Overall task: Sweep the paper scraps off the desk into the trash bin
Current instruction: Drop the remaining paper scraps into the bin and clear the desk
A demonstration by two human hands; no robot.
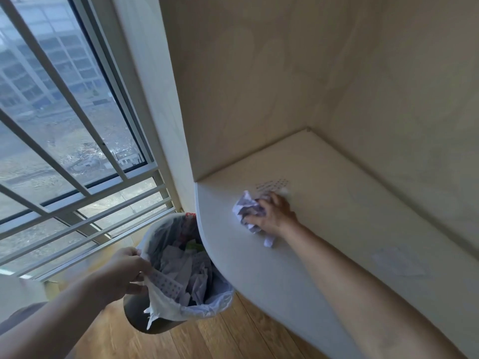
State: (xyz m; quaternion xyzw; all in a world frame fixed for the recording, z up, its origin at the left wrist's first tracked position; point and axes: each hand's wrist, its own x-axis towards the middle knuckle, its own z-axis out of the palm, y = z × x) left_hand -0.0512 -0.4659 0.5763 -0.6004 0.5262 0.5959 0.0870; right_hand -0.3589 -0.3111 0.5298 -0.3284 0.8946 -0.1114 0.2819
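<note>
My right hand point(276, 212) rests on the white desk point(337, 203), fingers curled around a crumpled wad of paper scraps point(247, 207) near the desk's left edge. A small scrap point(269, 240) lies just under my wrist. Another pale, blurred scrap point(399, 260) lies further right on the desk. My left hand point(124, 273) grips the rim and white liner of the trash bin point(220, 301), which is held tilted against the desk's rounded edge. The bin holds several paper scraps point(181, 265).
Beige walls point(259, 86) enclose the desk at the back and right. A barred window point(64, 125) fills the left side. Wooden floor point(233, 338) shows below the bin.
</note>
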